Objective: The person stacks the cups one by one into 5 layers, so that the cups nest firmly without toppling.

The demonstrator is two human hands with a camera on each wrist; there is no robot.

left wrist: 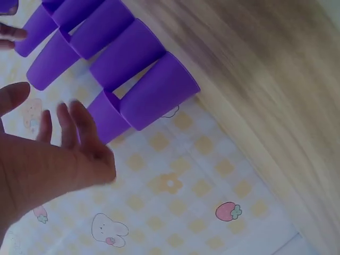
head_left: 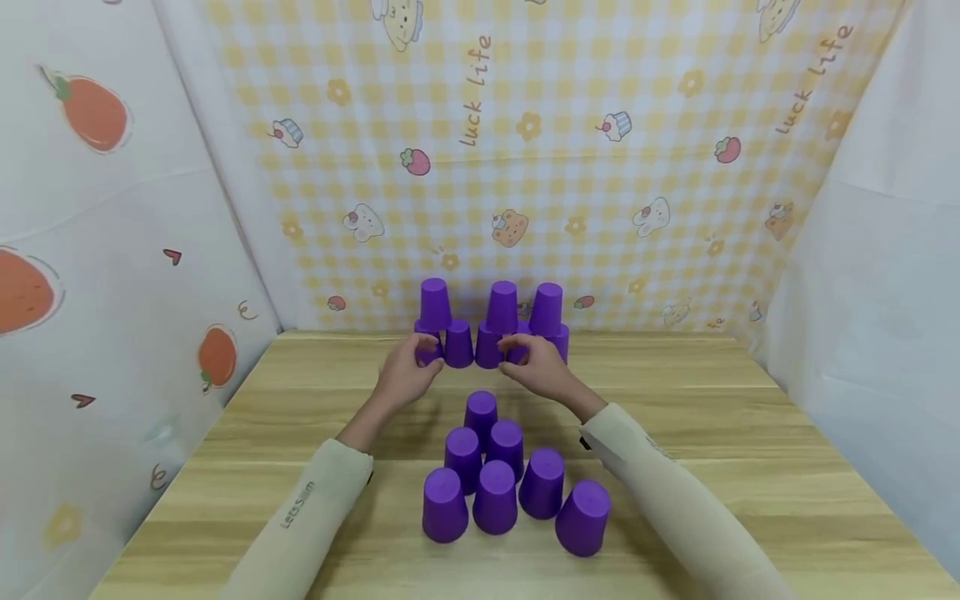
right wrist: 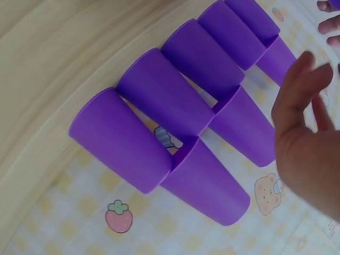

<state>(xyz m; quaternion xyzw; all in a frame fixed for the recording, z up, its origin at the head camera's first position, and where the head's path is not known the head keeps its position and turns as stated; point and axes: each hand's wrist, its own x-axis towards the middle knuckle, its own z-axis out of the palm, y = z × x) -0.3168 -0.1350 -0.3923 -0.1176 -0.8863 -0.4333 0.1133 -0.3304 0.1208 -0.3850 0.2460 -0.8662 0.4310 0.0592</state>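
A row of upside-down purple cups (head_left: 459, 344) stands at the back of the table, with three more cups (head_left: 435, 303) upside down on top of it. In front of the row's left end is my left hand (head_left: 405, 371), its fingers loosely bent and holding nothing. My right hand (head_left: 542, 367) hovers before the row's middle and right part, also with bent fingers and nothing gripped. Both hands face each other, partly hiding the lower cups in the head view. The left wrist view has the left hand (left wrist: 58, 156) overlapping an upper cup (left wrist: 106, 119). Bent fingers of the right hand (right wrist: 308, 127) lie beside an upper cup (right wrist: 241, 125).
Several more upside-down purple cups (head_left: 497, 497) stand separately on the wooden table (head_left: 720, 467), nearer the person, between the forearms. A checked cloth (head_left: 525, 167) hangs right behind the stacked row. White printed sheets (head_left: 112, 292) bound the sides.
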